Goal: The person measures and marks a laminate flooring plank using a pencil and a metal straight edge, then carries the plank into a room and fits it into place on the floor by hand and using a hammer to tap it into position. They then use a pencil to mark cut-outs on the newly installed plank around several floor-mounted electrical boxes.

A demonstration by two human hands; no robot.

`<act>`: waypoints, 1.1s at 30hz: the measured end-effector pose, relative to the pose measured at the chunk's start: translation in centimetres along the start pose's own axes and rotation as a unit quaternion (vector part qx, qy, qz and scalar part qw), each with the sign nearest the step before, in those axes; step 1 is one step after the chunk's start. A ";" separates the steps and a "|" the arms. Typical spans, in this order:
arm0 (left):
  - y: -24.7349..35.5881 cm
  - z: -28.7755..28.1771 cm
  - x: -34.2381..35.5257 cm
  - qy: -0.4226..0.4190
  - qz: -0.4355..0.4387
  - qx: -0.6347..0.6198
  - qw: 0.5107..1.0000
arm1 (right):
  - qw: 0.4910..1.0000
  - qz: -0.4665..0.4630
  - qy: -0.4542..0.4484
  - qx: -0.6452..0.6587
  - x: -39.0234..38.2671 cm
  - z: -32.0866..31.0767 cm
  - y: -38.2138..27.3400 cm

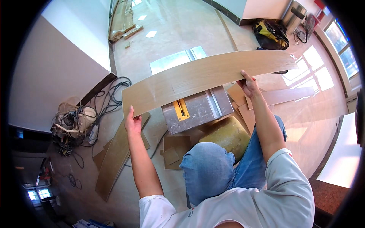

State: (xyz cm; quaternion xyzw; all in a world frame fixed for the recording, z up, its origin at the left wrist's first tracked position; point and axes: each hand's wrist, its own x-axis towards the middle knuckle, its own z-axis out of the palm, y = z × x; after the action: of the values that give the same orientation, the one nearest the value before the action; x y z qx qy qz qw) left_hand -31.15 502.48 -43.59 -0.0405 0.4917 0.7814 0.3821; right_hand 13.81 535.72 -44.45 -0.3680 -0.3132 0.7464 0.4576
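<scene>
A long light wood-look board (190,79) spans the view above a grey table saw (197,116), which has a yellow insert (181,109) and a metal rail (214,102). My left hand (132,122) grips the board's left end, thumb on top. My right hand (248,84) holds its near edge toward the right, thumb on the face and fingers curled underneath. The board hides the middle of the saw top. Beneath the saw sits a worn yellow-green object (228,136), partly hidden by my bent knee.
Loose planks (114,167) and offcuts (175,152) lie around the saw. A compressor (81,119) with coiled cables (106,98) stands by the left wall. A black-and-yellow bag (270,35) and a steel cylinder (292,17) are at the back right. More long pieces (122,28) lie at the back left.
</scene>
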 end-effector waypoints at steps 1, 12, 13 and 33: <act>0.0 0.0 0.0 -0.002 0.000 -0.001 1.000 | 1.000 -0.001 0.001 0.004 0.0 0.0 0.0; -0.2 -0.1 0.2 -0.007 -0.003 0.004 1.000 | 1.000 0.002 0.011 -0.005 -0.2 0.2 0.1; -0.2 -0.1 0.2 -0.012 -0.002 0.007 1.000 | 1.000 0.001 0.009 -0.007 -0.3 0.2 0.0; -0.4 -0.7 0.3 -0.009 0.004 0.017 1.000 | 1.000 0.007 0.021 -0.009 -0.8 0.3 -0.1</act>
State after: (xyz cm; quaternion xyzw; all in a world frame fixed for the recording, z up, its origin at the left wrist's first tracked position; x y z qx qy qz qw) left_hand -31.35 502.16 -44.40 -0.0248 0.5017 0.7747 0.3841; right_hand 13.80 535.02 -43.99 -0.3900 -0.3079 0.7386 0.4557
